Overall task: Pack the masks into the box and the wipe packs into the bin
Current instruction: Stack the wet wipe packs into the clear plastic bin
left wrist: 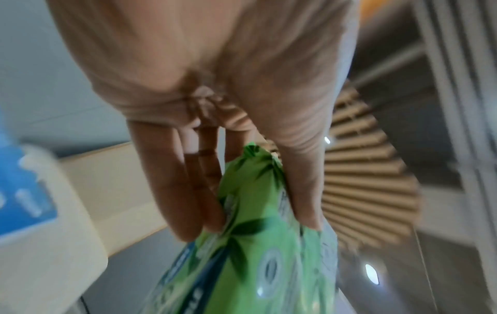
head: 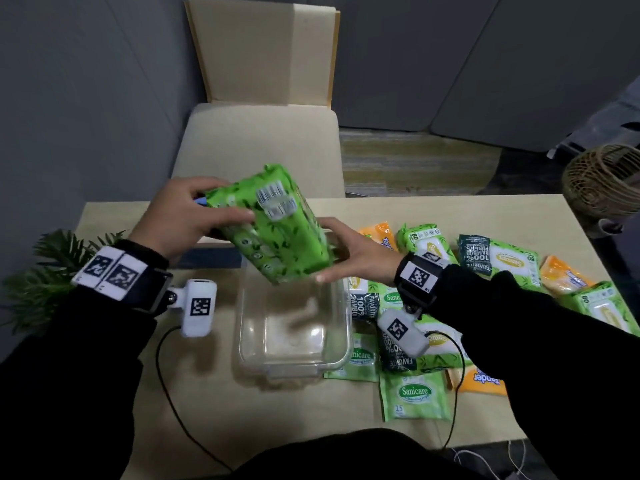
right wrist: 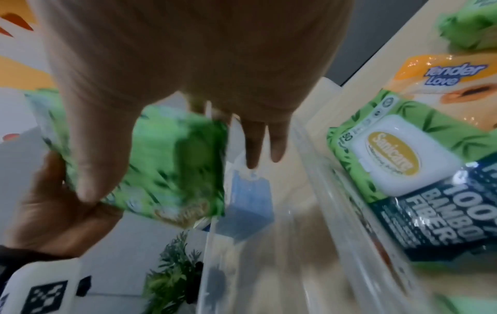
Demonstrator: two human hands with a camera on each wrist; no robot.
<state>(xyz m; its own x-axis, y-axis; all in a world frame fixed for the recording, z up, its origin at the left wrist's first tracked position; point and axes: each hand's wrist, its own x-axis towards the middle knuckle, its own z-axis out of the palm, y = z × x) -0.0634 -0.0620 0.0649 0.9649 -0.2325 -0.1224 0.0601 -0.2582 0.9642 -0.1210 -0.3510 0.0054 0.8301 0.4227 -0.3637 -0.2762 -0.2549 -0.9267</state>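
Head view: beige table (head: 207, 393) across the lower frame, cream chair (head: 259, 133) behind its far edge. Clear plastic bin (head: 294, 362) at table centre, nothing visible inside. Heap of green and orange wipe packs (head: 415, 393) on the table just right of the bin, touching its right wall. Large green wipe pack (head: 277, 223) held in the air above the bin's far half, tilted, barcode side up. Left hand (head: 183, 216) gripping the pack's upper left end, thumb on top, fingers curled beneath. Right hand (head: 349, 251) at the pack's lower right edge, fingers nearly straight, thumb against the lower corner. Blue box (head: 211, 259) partly hidden under the left wrist. Green plant (head: 45, 271) at far left; wicker basket (head: 602, 181) at far right.
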